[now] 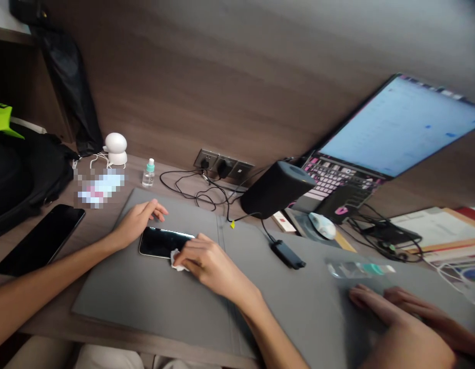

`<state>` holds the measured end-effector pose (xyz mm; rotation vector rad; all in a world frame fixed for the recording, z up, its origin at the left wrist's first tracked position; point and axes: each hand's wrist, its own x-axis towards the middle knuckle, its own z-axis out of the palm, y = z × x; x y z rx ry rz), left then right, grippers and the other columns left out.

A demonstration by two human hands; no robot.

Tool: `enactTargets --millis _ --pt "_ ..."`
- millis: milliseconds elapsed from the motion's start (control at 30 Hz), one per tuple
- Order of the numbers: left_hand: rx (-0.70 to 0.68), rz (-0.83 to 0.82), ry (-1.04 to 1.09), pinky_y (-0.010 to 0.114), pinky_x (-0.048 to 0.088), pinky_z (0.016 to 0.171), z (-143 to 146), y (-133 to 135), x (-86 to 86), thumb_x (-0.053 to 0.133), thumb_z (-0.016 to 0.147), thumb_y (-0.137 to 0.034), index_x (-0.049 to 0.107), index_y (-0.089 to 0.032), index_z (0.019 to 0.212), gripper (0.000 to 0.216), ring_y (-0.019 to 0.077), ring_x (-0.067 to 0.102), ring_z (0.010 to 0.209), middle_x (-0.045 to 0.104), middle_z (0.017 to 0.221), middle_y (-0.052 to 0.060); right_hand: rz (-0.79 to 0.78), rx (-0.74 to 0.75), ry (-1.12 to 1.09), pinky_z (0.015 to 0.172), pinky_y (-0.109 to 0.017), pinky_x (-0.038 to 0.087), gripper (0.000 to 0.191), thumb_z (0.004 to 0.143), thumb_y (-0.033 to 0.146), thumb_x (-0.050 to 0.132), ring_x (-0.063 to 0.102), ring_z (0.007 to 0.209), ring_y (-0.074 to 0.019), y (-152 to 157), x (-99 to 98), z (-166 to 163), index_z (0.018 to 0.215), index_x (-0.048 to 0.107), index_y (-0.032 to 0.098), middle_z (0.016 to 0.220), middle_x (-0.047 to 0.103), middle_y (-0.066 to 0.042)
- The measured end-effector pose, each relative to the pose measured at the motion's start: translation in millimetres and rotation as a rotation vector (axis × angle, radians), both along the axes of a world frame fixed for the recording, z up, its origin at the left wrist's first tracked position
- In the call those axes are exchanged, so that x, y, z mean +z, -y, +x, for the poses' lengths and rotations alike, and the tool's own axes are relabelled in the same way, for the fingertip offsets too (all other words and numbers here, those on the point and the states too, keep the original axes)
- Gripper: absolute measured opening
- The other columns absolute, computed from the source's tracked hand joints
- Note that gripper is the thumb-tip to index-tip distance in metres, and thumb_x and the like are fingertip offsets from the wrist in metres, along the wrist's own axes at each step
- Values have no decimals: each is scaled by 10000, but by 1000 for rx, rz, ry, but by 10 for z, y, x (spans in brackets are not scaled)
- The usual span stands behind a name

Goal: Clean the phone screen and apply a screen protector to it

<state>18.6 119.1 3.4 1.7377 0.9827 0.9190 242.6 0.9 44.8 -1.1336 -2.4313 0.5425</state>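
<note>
A black phone (160, 242) lies screen up on a grey desk mat (153, 292). My left hand (135, 223) grips its left end, fingers curled over the corner. My right hand (206, 261) is closed on a small white wipe (176, 261) and presses it against the right part of the screen.
A second black phone (41, 238) lies at the left beside a black backpack (22, 174). Behind stand a small bottle (148, 173), a white round device (115, 148), wall sockets (222, 165) with cables, a black speaker (276, 188) and an open laptop (395, 128). Another person's hands (395, 312) rest at lower right near a clear packet (356, 268).
</note>
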Motion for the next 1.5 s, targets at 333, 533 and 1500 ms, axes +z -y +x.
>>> enactTargets --millis 333,533,1500 --pt "10 -18 9 363 510 897 11 72 26 305 1079 -488 761 -198 971 551 221 694 921 772 876 59 -2 -377 -246 784 -358 452 230 1046 285 564 664 794 -210 331 -292 429 915 750 251 894 764 -40" --pt "-68 156 -138 328 496 917 4 169 115 406 1065 -397 703 -257 1097 330 206 688 949 749 944 0 -42 -662 -420 745 -323 499 239 1009 371 564 685 841 -225 29 -53 494 1017 745 216 1003 776 -60" --pt "-91 1070 -506 435 548 996 27 391 365 768 894 -416 449 -276 1536 730 288 613 1150 579 1270 124 307 -382 -276 1106 -453 443 366 1125 347 413 601 1277 -270 -252 -115 529 1328 662 171 1355 697 -123"
